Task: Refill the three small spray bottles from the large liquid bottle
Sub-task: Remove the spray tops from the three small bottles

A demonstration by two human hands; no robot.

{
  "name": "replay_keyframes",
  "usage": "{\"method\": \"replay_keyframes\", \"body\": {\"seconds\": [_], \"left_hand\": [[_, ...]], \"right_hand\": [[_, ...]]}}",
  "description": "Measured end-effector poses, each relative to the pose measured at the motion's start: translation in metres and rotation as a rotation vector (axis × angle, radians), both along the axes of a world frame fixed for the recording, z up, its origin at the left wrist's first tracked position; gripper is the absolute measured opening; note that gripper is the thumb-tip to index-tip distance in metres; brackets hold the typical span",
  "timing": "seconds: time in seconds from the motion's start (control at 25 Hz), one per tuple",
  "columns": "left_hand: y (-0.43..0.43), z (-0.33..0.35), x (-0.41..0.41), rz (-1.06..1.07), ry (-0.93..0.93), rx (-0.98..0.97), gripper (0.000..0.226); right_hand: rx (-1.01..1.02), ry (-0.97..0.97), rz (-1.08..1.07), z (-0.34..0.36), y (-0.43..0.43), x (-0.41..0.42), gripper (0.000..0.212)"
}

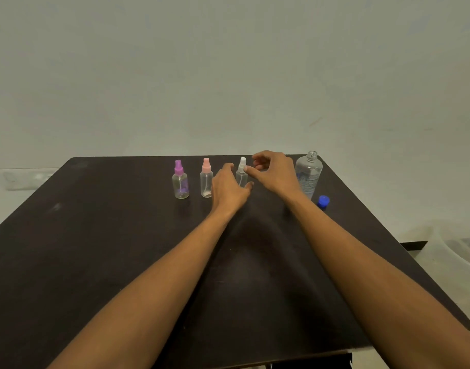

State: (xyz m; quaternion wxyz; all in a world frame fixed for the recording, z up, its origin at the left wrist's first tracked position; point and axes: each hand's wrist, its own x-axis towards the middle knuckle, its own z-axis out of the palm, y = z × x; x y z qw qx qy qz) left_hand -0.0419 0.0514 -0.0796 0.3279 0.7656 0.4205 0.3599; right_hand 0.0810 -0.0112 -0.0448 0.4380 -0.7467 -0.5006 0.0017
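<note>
Two bare forearms reach from the near edge across a dark brown matte surface (95, 249), converging toward its far side. A small blue plastic cap (323, 201) lies on the surface to the right, just near of a large clear plastic bottle (309, 174) that stands upright with its threaded neck uncovered.

The left hand (228, 190) wraps a small clear plastic spray bottle with a white spray head (242, 171): its fingers (228, 166) curl round the left side and the thumb lies against the lower right of the body, so the bottle is grasped upright on the surface. The right hand (275, 173) hovers just to the right, its thumb tip touching the white collar and its other fingers curled beside the spray head; whether they actually pinch the head I cannot tell.

Left of the held bottle, in the same far row, stand a small clear spray bottle with a pink head (206, 179) and then a small clear spray bottle with a purple head (180, 182), both upright and apart from each other. Beyond the far edge rises a plain pale grey-green wall (228, 75).
</note>
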Motion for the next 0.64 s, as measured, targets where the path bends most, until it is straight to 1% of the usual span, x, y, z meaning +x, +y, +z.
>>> {"method": "replay_keyframes", "body": {"seconds": [0.08, 0.2, 0.28, 0.4, 0.48, 0.64], "left_hand": [[0.011, -0.006, 0.008, 0.014, -0.015, -0.021, 0.068], [0.02, -0.014, 0.014, 0.031, -0.054, -0.031, 0.045], [0.022, -0.019, 0.014, 0.03, -0.067, -0.021, 0.038], [0.02, -0.02, 0.011, 0.028, -0.082, 0.011, 0.032], [0.012, -0.014, 0.004, 0.019, -0.123, 0.019, 0.031], [-0.018, 0.003, -0.022, -0.033, -0.212, 0.026, 0.039]], "right_hand": [[-0.027, -0.023, 0.0, -0.003, 0.019, 0.005, 0.044], [-0.059, -0.046, 0.047, -0.007, 0.037, 0.006, 0.042], [-0.074, -0.099, 0.054, -0.008, 0.041, 0.005, 0.035], [-0.091, -0.15, 0.065, -0.004, 0.04, 0.003, 0.023], [-0.099, -0.152, 0.08, 0.005, 0.032, 0.002, 0.021], [-0.131, -0.144, 0.147, 0.038, -0.001, -0.007, 0.021]]}}
